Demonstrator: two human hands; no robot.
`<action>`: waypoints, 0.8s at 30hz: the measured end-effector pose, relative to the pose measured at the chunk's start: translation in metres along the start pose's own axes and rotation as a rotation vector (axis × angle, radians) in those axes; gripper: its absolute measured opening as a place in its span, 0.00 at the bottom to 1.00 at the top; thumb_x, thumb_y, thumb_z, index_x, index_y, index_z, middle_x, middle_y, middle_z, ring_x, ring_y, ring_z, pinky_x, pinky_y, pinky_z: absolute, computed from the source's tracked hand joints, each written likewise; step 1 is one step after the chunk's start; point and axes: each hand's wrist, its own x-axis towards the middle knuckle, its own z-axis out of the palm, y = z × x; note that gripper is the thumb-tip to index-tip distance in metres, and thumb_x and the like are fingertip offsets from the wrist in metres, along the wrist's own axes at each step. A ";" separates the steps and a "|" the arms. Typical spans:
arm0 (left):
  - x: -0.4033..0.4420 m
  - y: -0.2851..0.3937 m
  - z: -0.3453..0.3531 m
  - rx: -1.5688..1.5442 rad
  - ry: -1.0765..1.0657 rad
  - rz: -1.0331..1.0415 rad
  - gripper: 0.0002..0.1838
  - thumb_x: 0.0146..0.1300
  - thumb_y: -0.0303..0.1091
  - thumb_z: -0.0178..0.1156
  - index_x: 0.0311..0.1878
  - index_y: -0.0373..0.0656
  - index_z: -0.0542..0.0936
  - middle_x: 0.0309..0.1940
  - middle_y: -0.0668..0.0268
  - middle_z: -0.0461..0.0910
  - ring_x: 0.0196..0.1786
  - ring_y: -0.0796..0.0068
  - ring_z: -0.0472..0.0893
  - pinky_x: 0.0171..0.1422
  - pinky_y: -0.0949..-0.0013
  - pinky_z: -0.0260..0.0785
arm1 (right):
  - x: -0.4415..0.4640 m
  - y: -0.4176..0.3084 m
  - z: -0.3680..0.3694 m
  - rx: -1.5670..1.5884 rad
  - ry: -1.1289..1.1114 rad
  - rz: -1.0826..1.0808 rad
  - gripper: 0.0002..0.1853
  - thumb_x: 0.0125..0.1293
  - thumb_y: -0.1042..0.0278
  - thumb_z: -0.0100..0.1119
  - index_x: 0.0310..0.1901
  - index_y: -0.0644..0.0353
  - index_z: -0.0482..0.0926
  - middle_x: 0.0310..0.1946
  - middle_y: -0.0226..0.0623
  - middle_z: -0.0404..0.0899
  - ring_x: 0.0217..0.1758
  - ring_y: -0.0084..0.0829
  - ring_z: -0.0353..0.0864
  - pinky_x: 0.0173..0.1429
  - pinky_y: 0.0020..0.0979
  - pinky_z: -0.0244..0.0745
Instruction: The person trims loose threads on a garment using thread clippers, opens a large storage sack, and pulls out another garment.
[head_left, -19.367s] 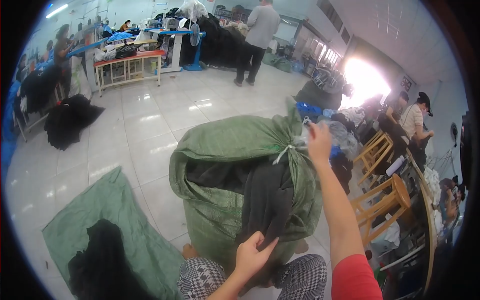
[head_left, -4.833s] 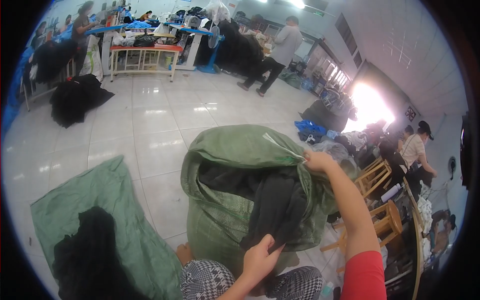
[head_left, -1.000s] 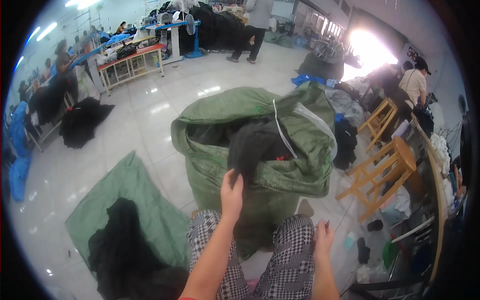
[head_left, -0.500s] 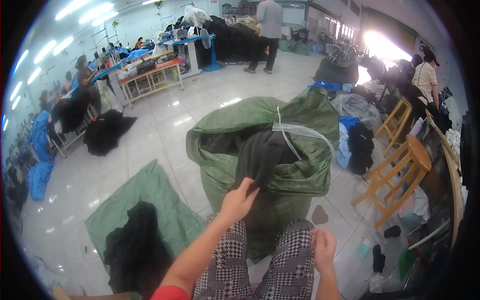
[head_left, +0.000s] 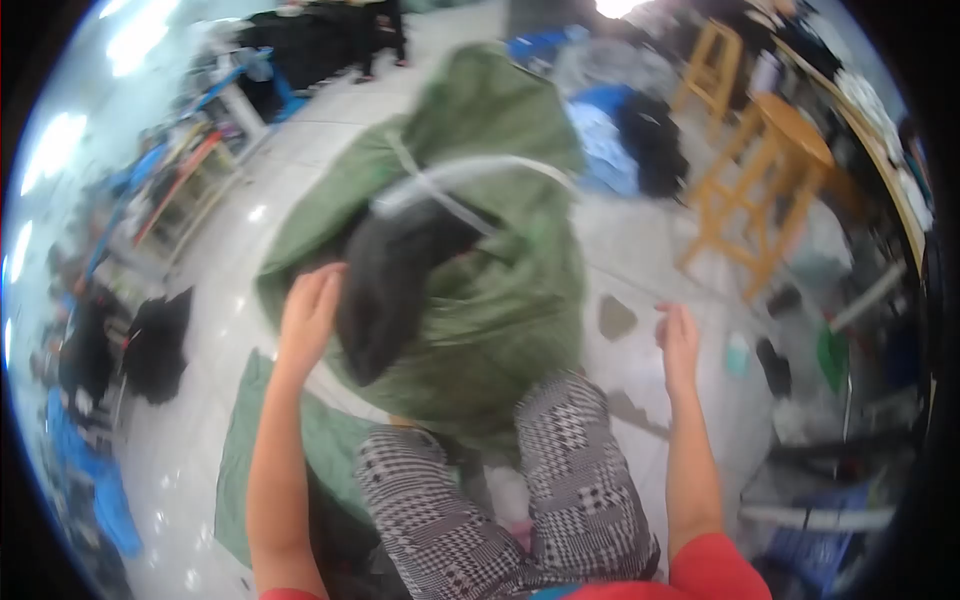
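Note:
A big green woven sack [head_left: 500,330] stands in front of my knees, its mouth gaping upward. Dark cloth [head_left: 385,290] hangs out of that mouth over the near rim. At the left of the opening is my left hand [head_left: 310,315], fingers stretched out, their tips at the cloth's left edge; blur hides whether they press on cloth or rim. A whitish translucent strap [head_left: 450,180] crosses the sack's top. Off to the right, over the floor, my right hand [head_left: 680,345] is held up with loosely bent fingers and nothing visible in it.
A flat green sheet [head_left: 245,470] lies on the tiles at the left. Wooden stools [head_left: 790,135] stand at the right, near blue and black garments [head_left: 610,140]. A black garment heap [head_left: 157,345] lies at the far left, below work tables [head_left: 180,200].
My left hand has let go of the dark cloth and shifted to the sack's left side. My right hand has moved from beside my knee out to the right. The view has tilted downward and turned.

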 end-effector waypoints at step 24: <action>0.022 -0.044 0.150 0.114 0.517 0.070 0.27 0.69 0.45 0.43 0.63 0.34 0.65 0.62 0.55 0.66 0.66 0.60 0.65 0.74 0.56 0.49 | 0.019 0.327 -0.222 -1.049 0.170 0.831 0.28 0.60 0.58 0.56 0.62 0.55 0.68 0.58 0.47 0.71 0.60 0.48 0.73 0.60 0.46 0.71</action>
